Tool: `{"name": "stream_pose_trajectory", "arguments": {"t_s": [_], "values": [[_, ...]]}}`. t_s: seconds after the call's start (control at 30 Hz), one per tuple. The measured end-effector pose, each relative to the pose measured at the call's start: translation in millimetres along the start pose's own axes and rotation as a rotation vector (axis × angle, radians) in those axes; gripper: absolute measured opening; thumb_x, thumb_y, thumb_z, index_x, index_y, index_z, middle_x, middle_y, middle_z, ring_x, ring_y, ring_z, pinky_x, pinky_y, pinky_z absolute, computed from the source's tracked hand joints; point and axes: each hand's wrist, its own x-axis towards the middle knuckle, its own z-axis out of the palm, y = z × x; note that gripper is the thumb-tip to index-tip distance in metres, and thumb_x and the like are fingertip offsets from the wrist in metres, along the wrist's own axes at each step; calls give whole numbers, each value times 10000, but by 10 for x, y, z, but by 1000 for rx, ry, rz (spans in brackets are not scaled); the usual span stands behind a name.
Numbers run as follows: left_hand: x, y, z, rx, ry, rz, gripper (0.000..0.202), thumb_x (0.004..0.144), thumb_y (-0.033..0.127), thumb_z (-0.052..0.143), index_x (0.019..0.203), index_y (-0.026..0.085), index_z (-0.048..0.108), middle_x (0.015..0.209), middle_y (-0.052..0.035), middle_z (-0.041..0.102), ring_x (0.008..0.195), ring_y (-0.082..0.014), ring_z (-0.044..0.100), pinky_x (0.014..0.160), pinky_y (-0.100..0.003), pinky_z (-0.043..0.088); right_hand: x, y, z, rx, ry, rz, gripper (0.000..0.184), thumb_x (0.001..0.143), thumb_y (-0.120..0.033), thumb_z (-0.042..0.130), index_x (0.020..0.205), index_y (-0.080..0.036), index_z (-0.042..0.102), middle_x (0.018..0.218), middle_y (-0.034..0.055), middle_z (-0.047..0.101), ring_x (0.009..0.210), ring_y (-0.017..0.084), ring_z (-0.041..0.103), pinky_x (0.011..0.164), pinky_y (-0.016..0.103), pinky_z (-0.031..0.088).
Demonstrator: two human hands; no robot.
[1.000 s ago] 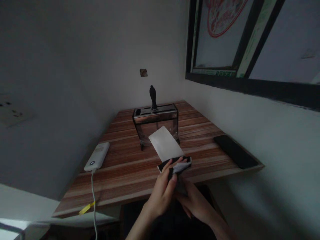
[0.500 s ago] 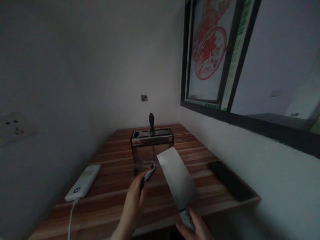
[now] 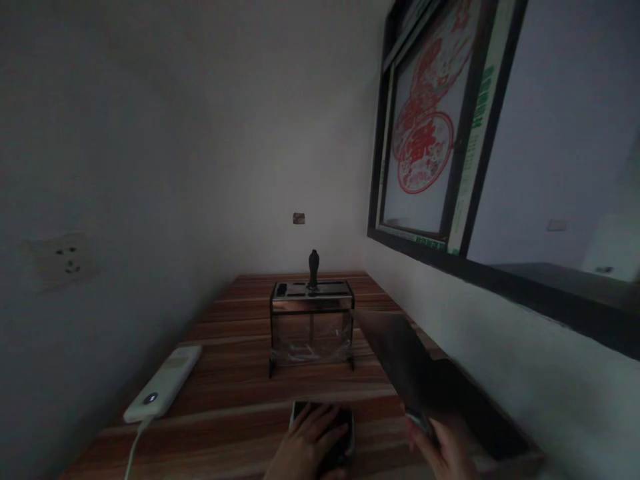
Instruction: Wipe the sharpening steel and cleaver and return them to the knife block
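Note:
My right hand [image 3: 440, 443] is closed round the handle of a cleaver [image 3: 400, 353]. Its broad blade points forward and left over the wooden table, looking dark and a little blurred. My left hand [image 3: 310, 440] rests fingers-down over a dark block with pale edges [image 3: 345, 427] on the table, gripping it; the hand covers much of the block, so its kind is unclear. Beyond both hands stands a knife holder [image 3: 313, 305] with a slotted metal top and clear sides. From it rises a black handle [image 3: 313, 267], with a thin rod visible below.
At left on the table [image 3: 235, 320] lies a white power bank [image 3: 167, 383] with a cable [image 3: 133, 453]. A black phone-like slab [image 3: 480, 407] lies along the right edge, partly behind the cleaver. Walls flank the table, with a dark-framed window [image 3: 425, 147] at right.
My left hand has come down and nearer to me, and the thing under it now lies on the table. The cleaver has swung right and its blade has turned dark. The view has tilted up slightly.

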Motion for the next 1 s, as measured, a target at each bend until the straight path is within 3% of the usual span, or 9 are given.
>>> {"name": "stream_pose_trajectory", "arguments": {"t_s": [0.13,0.27,0.43,0.53,0.63,0.77,0.87,1.0], "values": [[24,7,-28,10,-115,-8,620,867,569,454,1423,348,296,1467,-81,312,1337,-331,339,1043,-571,334,486,-284,-265,-133,45,-169,355,785,-496,567,884,-189,715,898,114,742,895,272,688,770,305,549],[34,38,-67,-16,-177,-34,657,863,564,468,1440,357,231,1502,-69,233,1372,-324,262,1066,-583,280,992,-571,-496,-302,128,-249,347,785,-469,582,929,-176,700,937,109,738,880,279,684,751,328,535],[36,129,-53,-21,-119,-157,725,815,416,620,1436,356,251,1514,-73,220,1380,-330,245,1081,-583,246,1521,-905,-752,-528,127,-305,328,756,-477,606,903,-198,694,867,76,741,779,257,688,658,301,499],[39,172,-112,-51,-54,-160,723,783,368,662,1417,347,315,1492,-79,309,1357,-322,313,1072,-559,293,1740,-1124,-894,-753,93,-313,305,764,-470,596,899,-218,702,858,69,735,779,267,680,588,294,452],[61,92,-303,-81,115,-151,592,812,312,626,1366,326,418,1415,-64,461,1293,-283,429,1052,-518,361,1960,-1333,-1029,-936,90,-259,368,754,-514,595,946,-219,700,884,79,727,793,290,669,559,303,418],[112,-233,-678,-101,537,-153,320,893,226,456,1185,260,583,1242,-78,600,1163,-229,537,1017,-460,408,2345,-1684,-1145,-1031,-57,-301,355,728,-493,643,924,-205,711,843,63,722,787,252,657,572,285,402],[134,-513,-893,-174,823,-181,270,919,235,387,1085,217,599,1138,-97,610,1099,-224,552,950,-407,451,2668,-2032,-1140,-1130,-241,-242,354,729,-487,652,910,-191,719,638,31,689,672,212,642,567,275,381],[125,-800,-914,-269,1132,-281,267,913,322,400,1108,205,541,1137,-90,562,1107,-235,515,989,-418,399,3078,-2413,-1047,-1261,-459,-376,344,732,-472,667,852,-157,731,606,21,674,639,180,628,610,269,379]]}}
